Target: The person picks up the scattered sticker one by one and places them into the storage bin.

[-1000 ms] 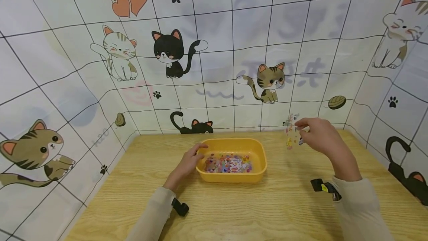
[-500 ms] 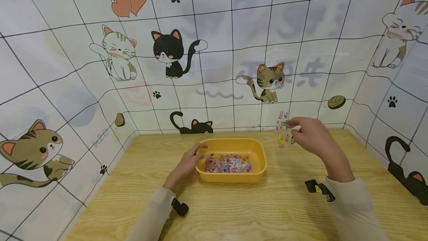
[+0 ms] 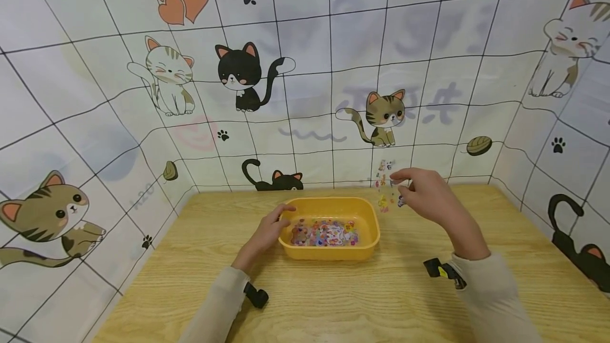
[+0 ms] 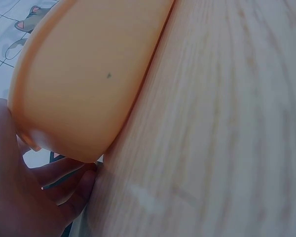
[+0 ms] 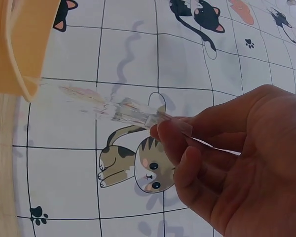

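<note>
A yellow plastic basin [image 3: 329, 253] stands on the table, and in it lie several clear sheets of colourful stickers [image 3: 329, 233]. My left hand [image 3: 268, 231] grips the basin's left end, one digit over the rim; in the left wrist view the other fingers [image 4: 64, 182] curl against the outer wall. My right hand [image 3: 424, 195] pinches a transparent sticker sheet [image 3: 383, 187] between thumb and fingertips, in the air to the right of the basin. Seen nearly edge-on in the right wrist view, the sticker sheet [image 5: 128, 112] points towards the basin's rim.
The wooden table [image 3: 305, 300] ends at a back wall covering [image 3: 305, 94] with a grid and cartoon cats. Similar covering rises on the left and right sides. Black wrist cameras sit on both sleeves.
My right hand has moved left with the sticker sheet, closer to the basin. The left hand and the basin have stayed in place.
</note>
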Demonstrator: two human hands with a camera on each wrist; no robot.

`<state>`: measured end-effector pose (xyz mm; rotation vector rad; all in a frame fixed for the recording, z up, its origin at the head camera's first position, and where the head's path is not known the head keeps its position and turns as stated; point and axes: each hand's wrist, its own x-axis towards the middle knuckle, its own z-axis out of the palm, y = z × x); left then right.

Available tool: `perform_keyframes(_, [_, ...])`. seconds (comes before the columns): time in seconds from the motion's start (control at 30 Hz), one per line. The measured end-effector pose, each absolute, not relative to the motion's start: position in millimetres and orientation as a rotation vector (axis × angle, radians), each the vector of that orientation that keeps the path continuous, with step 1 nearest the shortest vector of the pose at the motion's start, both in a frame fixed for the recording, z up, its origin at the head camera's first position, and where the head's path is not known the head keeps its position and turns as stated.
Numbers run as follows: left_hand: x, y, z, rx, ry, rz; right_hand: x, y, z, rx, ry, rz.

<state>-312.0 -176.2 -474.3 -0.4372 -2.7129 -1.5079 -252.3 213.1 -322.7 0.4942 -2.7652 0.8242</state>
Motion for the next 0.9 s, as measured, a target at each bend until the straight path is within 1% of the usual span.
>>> perform_keyframes(0.47, [-311.8, -175.1, -471.8, -0.436, -2.717, -1.488, -254.8, 195.5, -326.3, 0.552, -2.695, 0.999])
perform_keyframes(0.77, [-312.1, -174.7, -472.2, -0.436, -2.709, -1.487, -257.2, 187.7, -330.7, 0.535, -2.702, 1.193])
perform_keyframes(0.9, [-311.2, -174.9, -472.3, -0.431, -2.719, -1.483, -260.7, 184.1, -336.5, 0.567, -2.684, 1.288])
